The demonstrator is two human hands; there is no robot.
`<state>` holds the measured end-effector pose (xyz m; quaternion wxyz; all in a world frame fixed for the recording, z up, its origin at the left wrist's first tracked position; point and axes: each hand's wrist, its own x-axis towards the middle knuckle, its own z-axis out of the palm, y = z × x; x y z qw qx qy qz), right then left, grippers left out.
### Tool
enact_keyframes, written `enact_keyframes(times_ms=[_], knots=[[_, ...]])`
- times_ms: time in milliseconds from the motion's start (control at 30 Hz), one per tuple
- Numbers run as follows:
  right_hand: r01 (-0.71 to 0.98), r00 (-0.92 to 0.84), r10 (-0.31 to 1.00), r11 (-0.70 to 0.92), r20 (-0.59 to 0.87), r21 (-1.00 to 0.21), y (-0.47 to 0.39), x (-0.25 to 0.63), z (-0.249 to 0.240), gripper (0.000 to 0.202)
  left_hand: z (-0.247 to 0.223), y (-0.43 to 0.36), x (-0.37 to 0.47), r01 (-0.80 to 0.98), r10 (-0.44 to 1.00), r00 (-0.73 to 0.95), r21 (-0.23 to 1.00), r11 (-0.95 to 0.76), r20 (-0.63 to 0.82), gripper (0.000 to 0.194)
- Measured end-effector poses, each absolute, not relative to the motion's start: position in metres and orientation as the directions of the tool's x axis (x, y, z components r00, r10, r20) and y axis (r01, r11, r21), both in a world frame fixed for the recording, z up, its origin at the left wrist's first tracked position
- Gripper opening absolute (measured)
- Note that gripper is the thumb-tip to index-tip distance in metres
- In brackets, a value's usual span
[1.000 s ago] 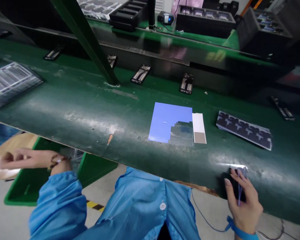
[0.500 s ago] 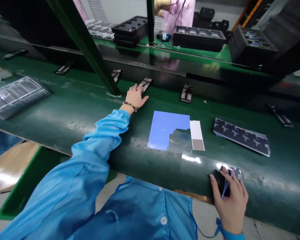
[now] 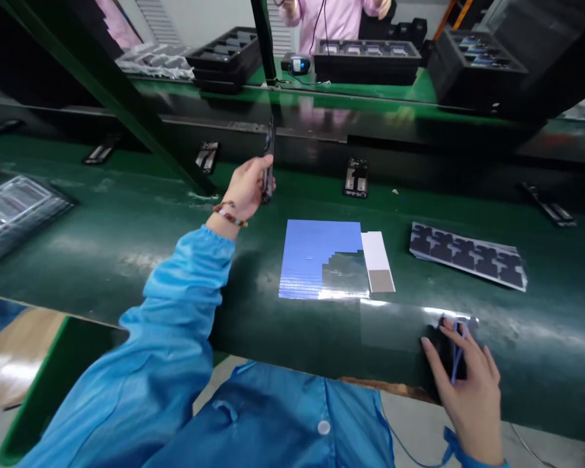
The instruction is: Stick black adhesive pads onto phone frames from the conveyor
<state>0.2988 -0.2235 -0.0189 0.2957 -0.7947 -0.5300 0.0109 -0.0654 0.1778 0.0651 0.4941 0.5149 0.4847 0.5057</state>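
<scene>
My left hand (image 3: 246,190) grips an opened phone body (image 3: 270,153), lifted off the green surface and turned edge-on to me. My right hand (image 3: 475,383) rests by the front edge of the bench with purple tweezers (image 3: 457,357) between its fingers. A dark patch lies beneath those fingers; I cannot tell what it is. Between my hands lie a blue sheet (image 3: 302,253) with a stepped cut-out at one corner and a white card (image 3: 374,250) with a grey end. Right of them is a sheet of black die-cut stickers (image 3: 468,255).
Other opened phone bodies lie along the back strip, one (image 3: 355,178) ahead of me and another (image 3: 207,157) left. A green post (image 3: 141,130) slants down near my left hand. Clear plastic trays (image 3: 22,211) sit far left. Across the barrier, a person in pink stands behind black trays (image 3: 368,68).
My left hand has picked the phone body up from the back strip and tipped it on edge. My right hand still holds the tweezers in nearly the same place. The camera view has shifted slightly.
</scene>
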Motion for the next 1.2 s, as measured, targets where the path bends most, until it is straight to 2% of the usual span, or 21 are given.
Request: enact_keyframes(times_ms=[100,200,267,500,600,733,933,1067,1200], knots=[[0.834,0.418,0.870,-0.253,0.263,-0.490,-0.217,0.314,-0.013,0.071,0.071,0.116,-0.060,-0.124,0.989,0.147,0.992,0.035,-0.017,0.050],[0.837,0.407,0.871,-0.236,0.275,-0.494,-0.209,0.316,-0.012,0.067,0.065,0.074,-0.043,-0.160,0.979,0.199,0.984,0.079,-0.047,0.065],[0.833,0.401,0.865,-0.208,0.302,-0.512,-0.205,0.310,-0.012,0.063,0.055,0.057,-0.029,-0.179,0.961,0.272,0.978,0.109,-0.057,0.067],[0.713,0.407,0.850,-0.068,0.333,-0.698,-0.165,0.277,0.015,0.033,0.029,0.023,-0.003,-0.158,0.829,0.548,0.960,0.233,-0.111,0.070],[0.678,0.339,0.871,0.036,0.356,-0.734,-0.133,0.259,0.031,0.029,0.027,0.013,-0.001,-0.128,0.801,0.582,0.956,0.263,-0.143,0.067],[0.627,0.274,0.883,0.136,0.381,-0.767,-0.100,0.238,0.035,0.025,0.026,0.007,0.001,-0.083,0.805,0.582,0.976,0.203,-0.118,0.054],[0.560,0.311,0.885,0.123,0.346,-0.819,-0.092,0.225,0.021,0.023,0.017,0.006,0.001,-0.069,0.825,0.556,0.983,0.170,-0.104,0.044],[0.566,0.284,0.910,0.094,0.301,-0.819,-0.095,0.228,0.018,0.021,0.014,0.003,0.002,-0.022,0.809,0.568,0.979,0.200,-0.153,0.046],[0.579,0.232,0.926,0.115,0.298,-0.807,-0.095,0.230,0.015,0.020,0.008,-0.002,0.003,-0.069,0.731,0.676,0.979,0.190,-0.095,0.055]])
